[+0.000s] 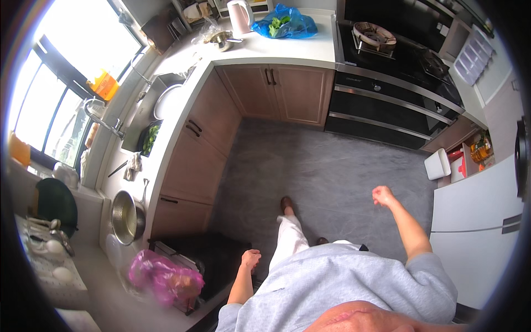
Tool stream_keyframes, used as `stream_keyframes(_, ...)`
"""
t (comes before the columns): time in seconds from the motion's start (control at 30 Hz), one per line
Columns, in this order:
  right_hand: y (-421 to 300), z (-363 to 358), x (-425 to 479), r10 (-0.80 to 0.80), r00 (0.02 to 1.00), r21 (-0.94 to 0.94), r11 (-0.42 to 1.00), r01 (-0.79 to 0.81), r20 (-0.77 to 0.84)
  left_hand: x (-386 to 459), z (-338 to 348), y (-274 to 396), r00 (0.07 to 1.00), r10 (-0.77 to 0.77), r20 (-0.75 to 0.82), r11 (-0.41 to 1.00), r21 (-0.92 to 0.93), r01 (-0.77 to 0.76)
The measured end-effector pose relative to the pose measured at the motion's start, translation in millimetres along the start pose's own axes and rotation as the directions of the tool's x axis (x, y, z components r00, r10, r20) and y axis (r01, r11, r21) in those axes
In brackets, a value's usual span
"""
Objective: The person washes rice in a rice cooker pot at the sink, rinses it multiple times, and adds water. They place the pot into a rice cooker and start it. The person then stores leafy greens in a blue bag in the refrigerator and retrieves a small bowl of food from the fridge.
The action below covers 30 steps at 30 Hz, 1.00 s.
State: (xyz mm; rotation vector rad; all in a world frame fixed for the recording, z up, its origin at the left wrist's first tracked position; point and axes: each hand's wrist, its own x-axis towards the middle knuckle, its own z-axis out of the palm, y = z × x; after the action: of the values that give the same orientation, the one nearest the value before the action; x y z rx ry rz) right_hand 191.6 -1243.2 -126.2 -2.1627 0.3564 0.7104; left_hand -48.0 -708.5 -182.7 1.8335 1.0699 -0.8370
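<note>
My right hand (382,196) hangs over the grey floor (332,166), fingers curled in, with no object seen in it. Low at my left side, my left hand (251,259) is loosely curled and also shows nothing in its grip. It is nearest to a pink plastic bag (166,276) with something inside, which lies by the counter edge above a dark recess. Beyond the bag, a hammered metal pot (126,218) rests on the counter. My feet in brown shoes (286,203) are on the floor, one ahead of the other.
A sink (139,112) under the window holds a white round dish (166,101) and green vegetables (151,137). Ahead are a saucepan (222,41), a kettle (239,18), a blue bag (303,25) with leafy greens and a gas stove (408,58). On the right stand a white bin (437,164) and pale doors (473,207).
</note>
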Motion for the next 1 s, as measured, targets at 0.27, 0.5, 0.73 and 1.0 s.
stream_keyframes(0.27,-77,25,67,0.171,0.972,-0.009,0.985,-0.172,0.162,122,-95,183,0.973,0.229,-0.015,0.959,-0.169,-0.228)
stream_keyframes(0.5,-115,-25,109,0.379,0.918,0.194,0.898,-0.396,0.118,161,-154,504,0.785,0.617,0.058,0.71,-0.471,-0.523)
stream_keyframes(0.73,-307,-143,240,-0.19,0.961,0.314,0.917,0.247,-0.201,200,-169,768,0.657,0.735,-0.17,0.471,-0.568,-0.675)
stream_keyframes(1.0,-596,-214,377,-0.811,0.474,-0.205,0.558,0.804,-0.344,258,-218,926,0.74,0.493,-0.458,0.495,-0.551,-0.671)
